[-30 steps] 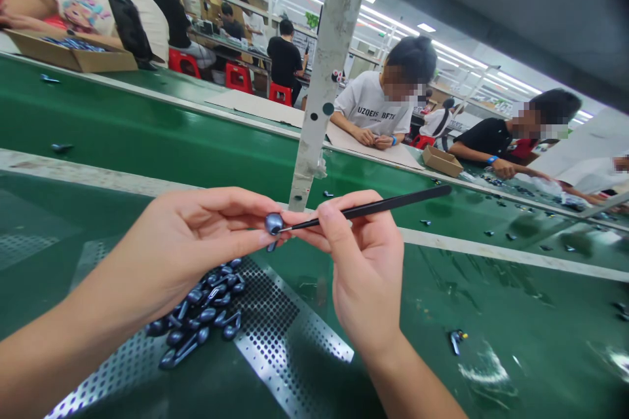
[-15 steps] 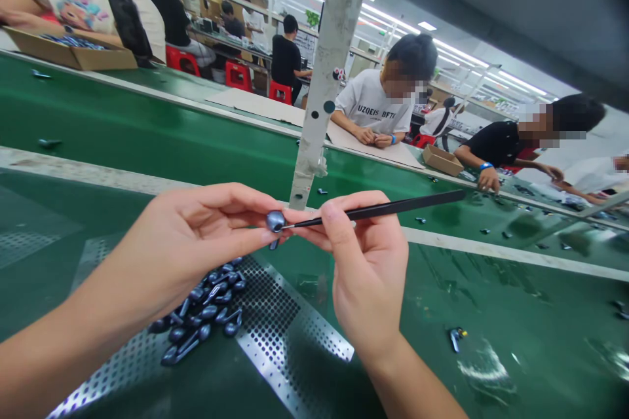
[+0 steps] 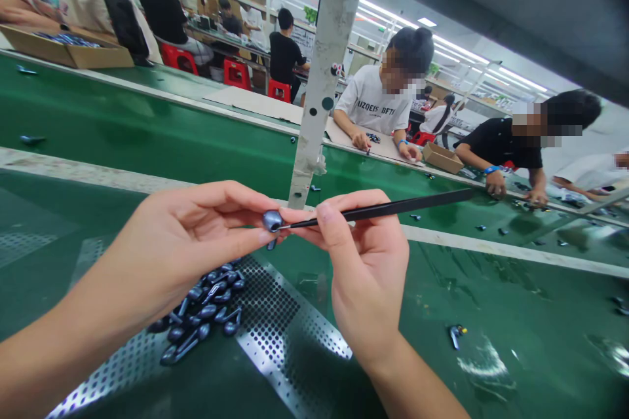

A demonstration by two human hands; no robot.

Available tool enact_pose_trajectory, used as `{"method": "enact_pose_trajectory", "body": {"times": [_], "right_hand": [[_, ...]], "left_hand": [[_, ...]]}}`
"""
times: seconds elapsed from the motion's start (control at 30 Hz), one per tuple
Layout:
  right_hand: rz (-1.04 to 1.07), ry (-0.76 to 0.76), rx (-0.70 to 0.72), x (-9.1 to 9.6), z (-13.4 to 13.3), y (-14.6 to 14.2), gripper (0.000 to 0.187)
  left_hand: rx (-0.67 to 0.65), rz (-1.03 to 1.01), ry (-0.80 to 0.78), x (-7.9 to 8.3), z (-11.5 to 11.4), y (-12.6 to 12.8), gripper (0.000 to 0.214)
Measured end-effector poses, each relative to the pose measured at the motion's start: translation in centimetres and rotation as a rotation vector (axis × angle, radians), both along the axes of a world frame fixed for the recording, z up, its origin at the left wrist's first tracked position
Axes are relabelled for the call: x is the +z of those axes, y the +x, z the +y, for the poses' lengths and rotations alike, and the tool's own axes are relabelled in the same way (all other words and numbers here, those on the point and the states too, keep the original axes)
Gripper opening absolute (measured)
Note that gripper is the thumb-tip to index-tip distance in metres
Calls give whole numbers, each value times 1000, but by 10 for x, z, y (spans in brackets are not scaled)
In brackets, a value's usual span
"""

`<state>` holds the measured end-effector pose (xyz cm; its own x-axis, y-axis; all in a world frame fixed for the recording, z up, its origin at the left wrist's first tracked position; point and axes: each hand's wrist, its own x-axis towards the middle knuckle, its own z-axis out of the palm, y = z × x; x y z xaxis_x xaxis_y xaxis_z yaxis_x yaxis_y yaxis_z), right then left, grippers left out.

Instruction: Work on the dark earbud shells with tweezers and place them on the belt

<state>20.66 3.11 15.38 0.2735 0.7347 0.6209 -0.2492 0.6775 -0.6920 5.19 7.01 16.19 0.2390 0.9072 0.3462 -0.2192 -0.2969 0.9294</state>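
Note:
My left hand (image 3: 191, 242) pinches a small dark blue earbud shell (image 3: 272, 220) between thumb and fingers, held up above the green bench. My right hand (image 3: 366, 268) grips black tweezers (image 3: 393, 207) like a pen, and their tip touches the shell. Below my left hand a pile of several matching earbud shells (image 3: 204, 311) lies on a perforated metal strip (image 3: 289, 334).
A green conveyor belt (image 3: 147, 131) with scattered small parts runs behind the bench, and a grey post (image 3: 322, 78) rises from its edge. Other people sit across it at cardboard sheets and boxes (image 3: 442, 158). One loose part (image 3: 457, 335) lies at the right.
My hands stay together on the shell. The parts on the belt have drifted left, and the people opposite have shifted their arms.

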Motion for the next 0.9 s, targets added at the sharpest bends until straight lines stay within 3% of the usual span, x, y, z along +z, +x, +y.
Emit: {"method": "enact_pose_trajectory", "body": {"times": [0.23,0.53,0.73,0.9], "right_hand": [[-18,-6,-13,1,-6,1,20],[-137,10,-192,-7,-9,-1,18],[-358,299,-429,-9,-11,-2,20],[-536,384,-431,-9,-15,4,12]], "left_hand": [[52,42,70,-6,-2,-3,15],[202,67,106,-28,-6,-11,20],[238,-1,100,-26,-12,-6,22],[168,-66,-5,-11,-17,0,22]]}}
